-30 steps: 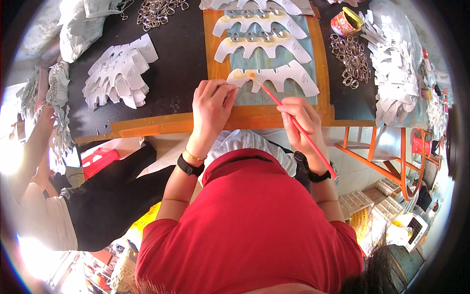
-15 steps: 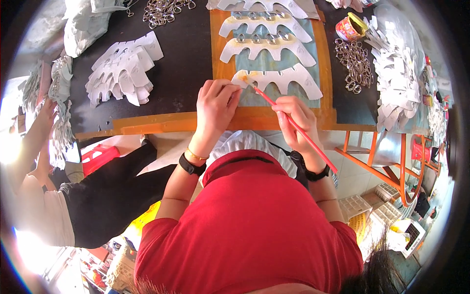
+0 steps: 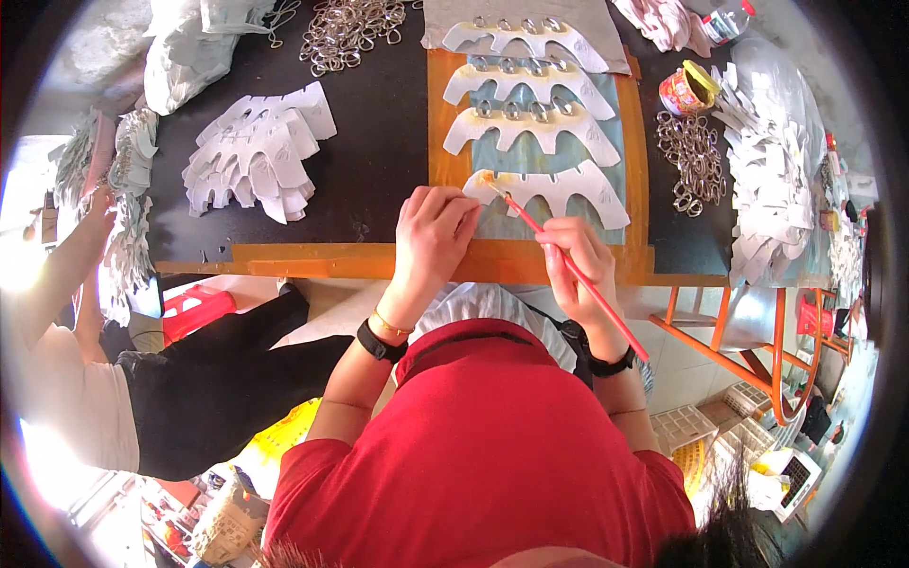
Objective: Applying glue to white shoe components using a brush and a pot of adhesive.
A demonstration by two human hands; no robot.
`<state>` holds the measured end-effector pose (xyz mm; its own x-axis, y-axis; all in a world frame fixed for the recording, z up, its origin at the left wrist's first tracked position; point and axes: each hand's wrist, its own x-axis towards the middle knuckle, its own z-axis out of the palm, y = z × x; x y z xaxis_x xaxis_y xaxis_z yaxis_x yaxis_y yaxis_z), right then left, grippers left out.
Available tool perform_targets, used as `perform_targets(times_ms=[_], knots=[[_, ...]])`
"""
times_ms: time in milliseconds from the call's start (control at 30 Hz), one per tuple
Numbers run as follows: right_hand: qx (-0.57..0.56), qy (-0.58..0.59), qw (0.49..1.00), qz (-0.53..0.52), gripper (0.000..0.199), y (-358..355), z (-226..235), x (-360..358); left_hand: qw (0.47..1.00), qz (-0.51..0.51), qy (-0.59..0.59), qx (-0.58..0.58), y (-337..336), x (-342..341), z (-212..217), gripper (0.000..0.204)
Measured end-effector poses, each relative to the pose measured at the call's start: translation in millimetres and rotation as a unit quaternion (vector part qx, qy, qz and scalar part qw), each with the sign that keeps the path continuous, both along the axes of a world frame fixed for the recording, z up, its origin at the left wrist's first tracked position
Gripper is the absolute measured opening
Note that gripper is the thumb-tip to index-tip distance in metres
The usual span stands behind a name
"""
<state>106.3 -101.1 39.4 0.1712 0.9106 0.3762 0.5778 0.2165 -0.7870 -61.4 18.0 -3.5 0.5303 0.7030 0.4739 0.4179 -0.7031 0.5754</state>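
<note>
My right hand (image 3: 579, 260) is closed round a thin red paintbrush (image 3: 606, 305). Its tip touches the left end of the nearest white scalloped cut-out piece (image 3: 559, 189), where a yellowish-brown smear shows. My left hand (image 3: 434, 229) is closed, fingers curled, with its fingertips at that piece's left end; the exact grip is partly hidden. Beyond lie three more such pieces, including a white piece with metal rings (image 3: 530, 130) set along its far edge. The nearest piece bears no rings. These pieces lie on a bluish sheet (image 3: 597, 159) framed by brown tape.
A pile of white pieces (image 3: 260, 156) lies left on the black table (image 3: 379, 170). Metal rings (image 3: 350, 33) lie at the back, more rings (image 3: 691, 161) at right, beside a small tub (image 3: 684, 90). White strips (image 3: 772, 180) hang far right. Another person's arm (image 3: 62, 251) is at left.
The view has shifted, so the table sits lower in the picture. The brush tip stays on the left end of the nearest piece, and both hands keep nearly the same pose.
</note>
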Motion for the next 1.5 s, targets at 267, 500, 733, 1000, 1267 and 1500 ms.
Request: perform_targets(times_ms=[267,500,733,1000,1267,1500], knots=[[0.01,-0.004,1.0,0.018,0.012,5.6,2.1,-0.4,1.0,-0.002,-0.006,0.006,-0.6,0.3,0.8,0.012],[0.003,-0.001,1.0,0.017,0.013,6.5,2.9,2.8,1.0,0.0,0.001,0.008,-0.1,0.8,1.5,0.012],[0.013,-0.01,0.999,0.028,0.015,7.1,5.8,2.5,1.0,0.001,0.003,0.014,-1.2,1.3,2.5,0.012],[0.008,-0.01,1.0,0.01,0.015,2.8,9.0,0.8,1.0,-0.005,0.014,0.009,-2.5,0.1,4.0,0.011],[0.015,-0.012,0.999,0.028,0.015,6.9,5.7,2.9,1.0,-0.003,0.008,0.013,0.0,0.6,2.6,0.011],[-0.005,-0.016,0.999,0.029,0.021,-0.1,10.4,6.0,1.0,-0.007,-0.002,0.01,-0.4,0.9,2.0,0.011]])
